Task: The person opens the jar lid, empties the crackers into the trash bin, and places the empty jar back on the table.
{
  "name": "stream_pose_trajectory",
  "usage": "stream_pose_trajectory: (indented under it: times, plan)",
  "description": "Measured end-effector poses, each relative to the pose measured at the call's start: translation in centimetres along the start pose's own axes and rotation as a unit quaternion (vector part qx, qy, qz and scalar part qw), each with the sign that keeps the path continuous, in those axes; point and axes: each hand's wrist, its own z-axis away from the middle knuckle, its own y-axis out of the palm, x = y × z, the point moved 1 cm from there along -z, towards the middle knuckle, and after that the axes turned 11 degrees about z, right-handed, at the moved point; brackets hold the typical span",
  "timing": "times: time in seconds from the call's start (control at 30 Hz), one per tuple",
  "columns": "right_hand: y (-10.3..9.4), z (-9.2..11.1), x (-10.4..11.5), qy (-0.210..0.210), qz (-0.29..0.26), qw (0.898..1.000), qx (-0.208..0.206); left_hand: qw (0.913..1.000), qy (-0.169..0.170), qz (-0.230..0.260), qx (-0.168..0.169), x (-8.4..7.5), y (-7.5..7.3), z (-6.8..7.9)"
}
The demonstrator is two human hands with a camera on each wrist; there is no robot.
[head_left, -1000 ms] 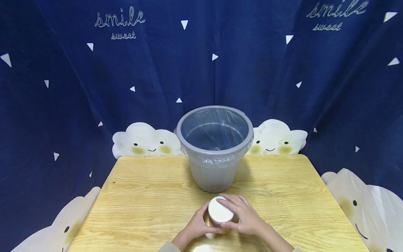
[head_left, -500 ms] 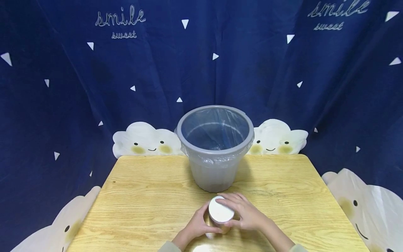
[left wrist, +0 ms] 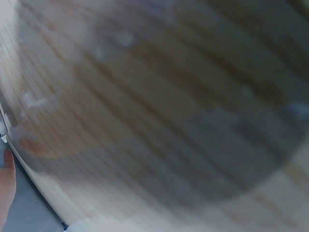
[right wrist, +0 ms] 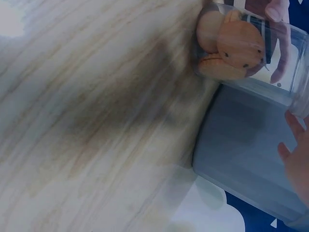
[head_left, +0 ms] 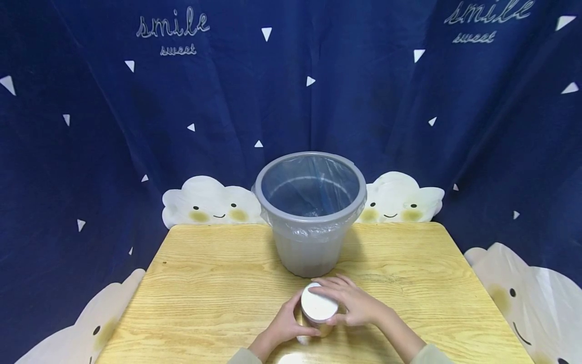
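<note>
A clear jar (right wrist: 285,92) with a white lid (head_left: 318,305) stands at the front middle of the table, before the bucket. Inside, at its bottom, lie several round orange-brown cookies (right wrist: 240,43), seen in the right wrist view. My left hand (head_left: 285,322) grips the jar's side, thumb toward me. Over the lid, my right hand (head_left: 351,302) holds its rim between thumb and fingers. The left wrist view is mostly blurred wood-grain tabletop, with part of a hand (left wrist: 6,193) at its left edge.
Behind the jar stands a grey bucket (head_left: 309,247) lined with a clear plastic bag. The wood-grain table (head_left: 204,283) ends against a dark blue curtain (head_left: 218,101) printed with white triangles and smiling clouds.
My right hand has turned slightly counterclockwise round the lid, its thumb moving right and away from me. Its sleeve shows more now. The left hand and the jar have stayed in place.
</note>
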Motion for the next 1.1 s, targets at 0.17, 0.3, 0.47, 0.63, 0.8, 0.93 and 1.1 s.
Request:
stream_pose_trajectory:
  times: [0.17, 0.3, 0.47, 0.63, 0.8, 0.93, 1.1]
  plan:
    - [-0.3, -0.3, -0.2, -0.008, -0.014, 1.0, 0.019, 1.0, -0.002, 0.004, 0.006, 0.0, 0.0, 0.0]
    - [-0.7, -0.4, -0.3, -0.01, -0.027, 0.999, 0.04, 1.0, 0.001, 0.001, 0.006, 0.0, 0.0, 0.0]
    - [-1.0, -0.6, -0.4, 0.003, -0.043, 0.997, 0.07, 0.9999, 0.003, 0.003, 0.01, 0.1, 0.0, 0.0]
    - [-1.1, -0.7, -0.2, 0.02, -0.042, 0.995, 0.083, 0.9999, -0.001, 0.007, 0.014, 0.1, 0.0, 0.0]
    - [-1.2, -0.6, 0.1, 0.022, -0.04, 0.996, 0.076, 0.9998, -0.002, 0.008, 0.015, 0.1, -0.1, 0.0]
    - [-1.2, -0.4, 0.4, 0.025, -0.038, 0.998, 0.051, 0.9999, -0.003, 0.002, 0.012, 0.0, -0.1, 0.0]
    - [-1.0, 0.1, 0.9, 0.065, -0.006, 0.998, 0.02, 0.9999, -0.002, 0.0, 0.011, -0.1, 0.0, 0.0]
